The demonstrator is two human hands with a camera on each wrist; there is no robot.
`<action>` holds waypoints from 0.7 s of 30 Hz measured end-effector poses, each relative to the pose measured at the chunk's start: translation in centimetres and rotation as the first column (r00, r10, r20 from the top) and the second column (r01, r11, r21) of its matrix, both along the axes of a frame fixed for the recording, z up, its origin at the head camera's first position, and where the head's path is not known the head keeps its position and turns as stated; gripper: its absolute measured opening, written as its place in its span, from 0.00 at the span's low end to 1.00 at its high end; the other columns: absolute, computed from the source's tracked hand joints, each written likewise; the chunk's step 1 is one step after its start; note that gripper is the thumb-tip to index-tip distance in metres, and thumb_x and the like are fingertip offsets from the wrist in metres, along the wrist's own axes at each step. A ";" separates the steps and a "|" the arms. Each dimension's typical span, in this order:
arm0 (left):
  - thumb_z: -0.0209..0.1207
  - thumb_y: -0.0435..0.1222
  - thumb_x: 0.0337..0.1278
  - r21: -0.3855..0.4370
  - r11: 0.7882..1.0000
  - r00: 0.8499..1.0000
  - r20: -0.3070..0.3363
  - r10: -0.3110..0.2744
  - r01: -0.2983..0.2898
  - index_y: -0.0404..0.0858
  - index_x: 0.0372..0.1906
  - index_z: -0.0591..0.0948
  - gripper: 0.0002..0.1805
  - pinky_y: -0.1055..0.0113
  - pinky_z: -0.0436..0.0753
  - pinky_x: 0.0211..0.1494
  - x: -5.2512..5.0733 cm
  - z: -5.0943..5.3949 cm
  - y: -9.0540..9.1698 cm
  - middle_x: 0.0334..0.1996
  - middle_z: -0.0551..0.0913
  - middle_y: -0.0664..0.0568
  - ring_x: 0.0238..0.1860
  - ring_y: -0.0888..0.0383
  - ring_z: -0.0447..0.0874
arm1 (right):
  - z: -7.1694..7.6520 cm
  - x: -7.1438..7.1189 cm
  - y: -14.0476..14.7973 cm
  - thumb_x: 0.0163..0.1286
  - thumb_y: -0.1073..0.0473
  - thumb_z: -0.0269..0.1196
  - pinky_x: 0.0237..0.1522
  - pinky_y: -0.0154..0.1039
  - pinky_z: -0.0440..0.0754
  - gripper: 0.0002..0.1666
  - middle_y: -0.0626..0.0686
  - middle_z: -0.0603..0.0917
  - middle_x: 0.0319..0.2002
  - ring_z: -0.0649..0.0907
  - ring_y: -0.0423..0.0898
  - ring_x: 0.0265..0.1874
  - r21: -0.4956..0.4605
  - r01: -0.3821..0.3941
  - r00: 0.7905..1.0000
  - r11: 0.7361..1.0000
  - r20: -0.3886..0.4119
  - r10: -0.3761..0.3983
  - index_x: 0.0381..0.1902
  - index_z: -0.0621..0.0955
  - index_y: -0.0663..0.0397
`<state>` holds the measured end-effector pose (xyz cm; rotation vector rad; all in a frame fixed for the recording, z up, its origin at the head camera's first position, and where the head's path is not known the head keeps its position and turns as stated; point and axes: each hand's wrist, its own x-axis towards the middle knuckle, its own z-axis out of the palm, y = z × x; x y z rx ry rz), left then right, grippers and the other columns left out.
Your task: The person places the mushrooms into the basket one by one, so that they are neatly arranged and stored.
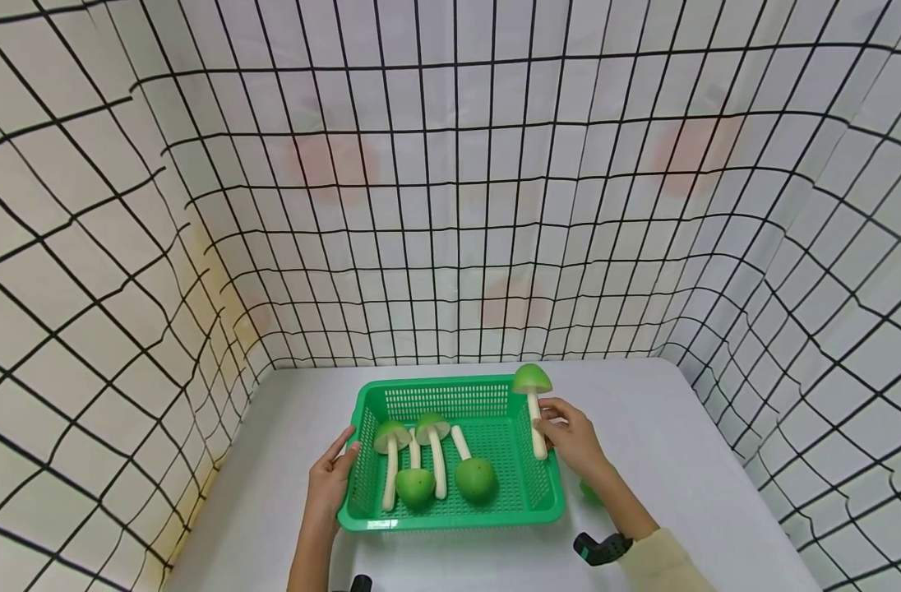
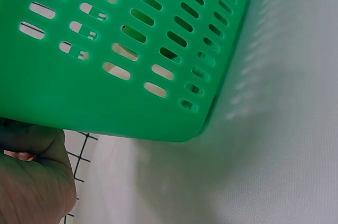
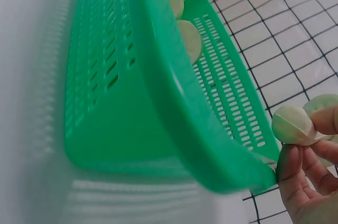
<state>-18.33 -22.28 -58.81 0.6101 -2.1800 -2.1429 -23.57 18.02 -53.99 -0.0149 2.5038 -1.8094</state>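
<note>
A green plastic basket (image 1: 450, 520) stands on the white table, holding several toy mushrooms with green caps and pale stems, among them one mushroom (image 1: 476, 479) lying cap toward me. At its left side my left hand (image 1: 330, 485) grips the rim; the left wrist view has this hand (image 2: 37, 174) below the basket wall (image 2: 95, 102). Over the basket's right end, my right hand (image 1: 575, 440) pinches the stem of another toy mushroom (image 1: 532, 380), cap up. In the right wrist view the stem's end (image 3: 291, 124) shows between thumb and fingers, beside the rim (image 3: 174, 92).
Partly hidden under my right forearm, a green object (image 1: 589, 492) lies on the table (image 1: 665, 460). Black wire mesh (image 1: 450, 205) rises at the back and both sides. A black device (image 1: 602, 548) sits at my right wrist.
</note>
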 end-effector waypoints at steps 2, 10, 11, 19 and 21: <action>0.61 0.53 0.72 -0.001 1.000 1.000 -0.001 0.000 0.000 0.52 0.74 0.74 0.30 0.65 0.84 0.39 0.0 0.0 0.1 0.48 0.88 0.42 0.42 0.54 0.85 | -0.2 -0.1 -0.3 0.75 0.58 0.64 0.35 0.38 0.86 0.24 0.62 0.80 0.51 0.88 0.45 0.39 -0.014 -0.009 1.000 1.000 -0.009 0.008 0.66 0.77 0.59; 0.60 0.51 0.73 0.013 1.000 1.000 0.003 -0.007 0.007 0.52 0.75 0.73 0.30 0.64 0.84 0.40 -0.1 0.2 0.1 0.52 0.87 0.39 0.43 0.54 0.85 | 1.7 0.9 -2.6 0.76 0.63 0.63 0.38 0.44 0.87 0.23 0.64 0.82 0.51 0.88 0.49 0.38 0.022 -0.021 0.999 1.000 -0.037 0.022 0.65 0.77 0.64; 0.60 0.51 0.73 0.013 1.000 1.000 0.003 -0.008 0.008 0.52 0.75 0.73 0.30 0.64 0.84 0.40 -0.1 0.1 0.1 0.53 0.87 0.39 0.43 0.54 0.85 | 1.3 0.7 -2.7 0.76 0.62 0.63 0.38 0.44 0.87 0.23 0.64 0.82 0.51 0.88 0.49 0.38 0.022 -0.022 0.999 1.000 -0.038 0.023 0.65 0.77 0.63; 0.61 0.52 0.72 0.008 1.000 1.000 0.004 -0.004 0.004 0.53 0.75 0.73 0.30 0.64 0.84 0.41 0.0 0.1 0.1 0.53 0.87 0.39 0.43 0.54 0.85 | -0.2 0.0 -3.8 0.76 0.59 0.63 0.37 0.44 0.86 0.24 0.62 0.81 0.52 0.86 0.47 0.37 0.039 -0.032 0.998 0.999 -0.050 0.034 0.68 0.76 0.58; 0.61 0.52 0.72 0.006 1.000 1.000 0.002 -0.003 0.003 0.53 0.75 0.73 0.30 0.64 0.84 0.41 0.0 0.1 0.1 0.53 0.87 0.40 0.44 0.54 0.85 | -0.2 0.0 -4.2 0.77 0.60 0.62 0.38 0.44 0.87 0.25 0.62 0.81 0.53 0.86 0.48 0.39 0.042 -0.030 0.999 0.999 -0.043 0.031 0.69 0.76 0.56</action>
